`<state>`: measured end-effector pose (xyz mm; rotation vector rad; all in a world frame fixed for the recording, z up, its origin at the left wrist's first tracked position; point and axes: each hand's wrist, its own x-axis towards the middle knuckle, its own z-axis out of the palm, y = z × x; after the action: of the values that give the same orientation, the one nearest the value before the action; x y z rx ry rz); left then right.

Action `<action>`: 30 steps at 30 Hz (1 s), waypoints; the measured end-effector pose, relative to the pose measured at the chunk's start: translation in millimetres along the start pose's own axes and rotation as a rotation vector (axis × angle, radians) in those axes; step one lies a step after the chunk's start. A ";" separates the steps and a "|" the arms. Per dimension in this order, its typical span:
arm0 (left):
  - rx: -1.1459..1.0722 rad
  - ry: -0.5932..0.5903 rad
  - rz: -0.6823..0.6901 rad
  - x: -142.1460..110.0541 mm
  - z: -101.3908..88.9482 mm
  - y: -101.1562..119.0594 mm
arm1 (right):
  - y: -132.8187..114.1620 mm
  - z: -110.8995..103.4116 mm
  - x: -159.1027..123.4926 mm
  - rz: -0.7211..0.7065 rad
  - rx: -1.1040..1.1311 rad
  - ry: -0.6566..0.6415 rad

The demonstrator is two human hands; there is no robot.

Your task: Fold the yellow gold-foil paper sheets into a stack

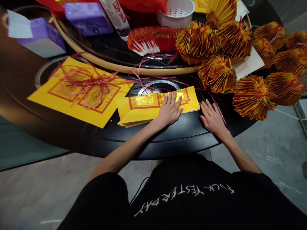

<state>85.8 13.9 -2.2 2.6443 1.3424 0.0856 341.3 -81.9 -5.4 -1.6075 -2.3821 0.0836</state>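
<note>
My left hand (169,109) lies flat with its fingers spread on a folded stack of yellow joss paper (144,108), printed in red and gold. Just right of the stack's end, my right hand (212,115) rests on the black table with fingers apart, holding nothing. A thin pink plastic string (219,110) runs along the table beside its fingers. To the left lies a flat sheet of yellow joss paper (96,116), apparently unfolded, with a tangle of pink strings (88,84) on top.
Several pleated paper fans (254,95) tied with string crowd the right side. On the raised turntable (115,67) stand a row of red folded papers (153,40), a water bottle (117,19), a purple tissue pack (88,18) and a white basket (177,14). Another tissue pack (45,36) sits left.
</note>
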 end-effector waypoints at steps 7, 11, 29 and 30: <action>-0.036 0.030 0.001 -0.2 5.1 -4.3 | -68.9 12.7 5.7 -0.055 0.090 -0.082; -0.025 0.011 -0.010 -0.1 2.4 -3.4 | -79.6 21.4 43.0 -0.038 0.130 -0.179; -0.016 0.012 -0.017 0.7 1.5 -1.5 | -65.1 12.2 50.2 0.060 0.155 -0.240; -0.012 0.010 -0.016 1.0 0.8 -1.4 | -63.9 10.4 57.0 0.052 0.160 -0.252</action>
<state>85.4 15.3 -3.3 2.6260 1.3622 0.1049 261.0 -53.1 7.7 -1.6685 -2.4401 0.5020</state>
